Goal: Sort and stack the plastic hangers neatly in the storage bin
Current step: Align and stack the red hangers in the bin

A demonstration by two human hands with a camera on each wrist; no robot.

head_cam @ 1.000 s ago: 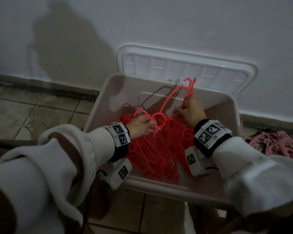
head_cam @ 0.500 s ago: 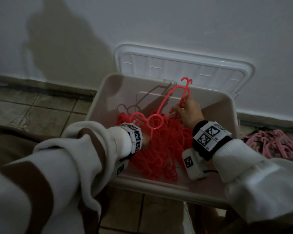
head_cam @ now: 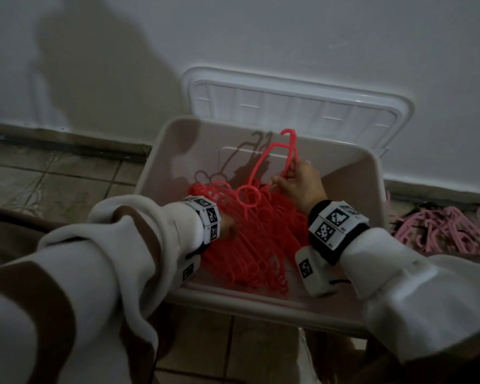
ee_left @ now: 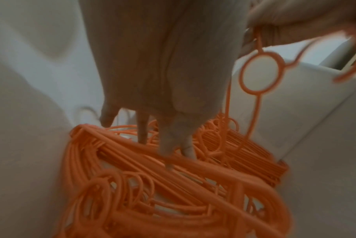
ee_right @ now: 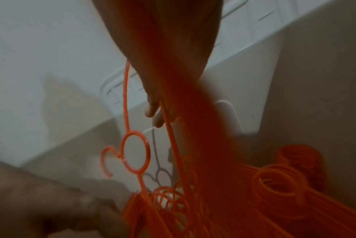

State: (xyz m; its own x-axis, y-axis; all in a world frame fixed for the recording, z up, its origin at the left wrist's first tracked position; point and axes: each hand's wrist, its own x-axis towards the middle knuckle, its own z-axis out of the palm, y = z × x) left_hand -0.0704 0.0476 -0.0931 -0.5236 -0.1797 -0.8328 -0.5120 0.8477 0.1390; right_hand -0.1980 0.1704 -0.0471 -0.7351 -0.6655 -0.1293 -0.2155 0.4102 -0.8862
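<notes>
**Storage bin, red hangers: contents and holds**

Storage bin (head_cam: 161,162): pale plastic, on tiled floor (head_cam: 67,178); lid (head_cam: 288,103) leans on the wall behind.
Stack of red hangers (head_cam: 255,245): lies in the bin, near edge hidden by both wrists.
Single red hanger (head_cam: 263,162): raised, tilted, lower end in the stack.
Right hand (head_cam: 299,184): fingers pinched around the raised hanger; blurred in its own wrist view.
Left hand (ee_left: 162,72): mostly hidden in the head view; fingers extended, tips pressing on the stack.
Pink hangers (head_cam: 441,231): heap on the floor right of the bin, cut off by frame edge.
</notes>
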